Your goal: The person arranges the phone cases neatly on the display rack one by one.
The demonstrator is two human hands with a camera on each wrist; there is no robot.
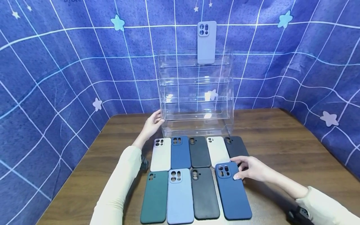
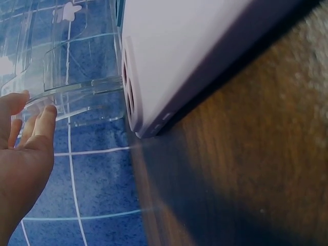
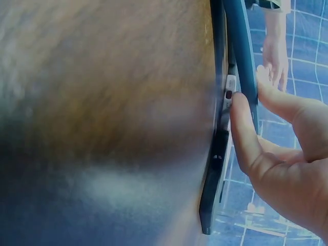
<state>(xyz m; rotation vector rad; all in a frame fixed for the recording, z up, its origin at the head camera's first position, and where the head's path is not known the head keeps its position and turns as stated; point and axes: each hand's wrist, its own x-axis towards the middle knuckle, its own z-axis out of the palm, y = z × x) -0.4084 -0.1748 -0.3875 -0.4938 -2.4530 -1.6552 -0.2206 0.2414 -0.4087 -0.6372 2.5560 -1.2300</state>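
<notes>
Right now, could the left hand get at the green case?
Probably yes: nothing covers the green case, at the left end of the near row. The left hand would first have to leave the rack.

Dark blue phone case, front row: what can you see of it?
The dark blue case looks like smooth matte silicone, with rounded corners and a raised, squarish camera surround pierced by holes. It is rightmost in the front row, beside a black case, back upward, its camera end apparently lifted. The right grip pinches its upper right edge.
</notes>
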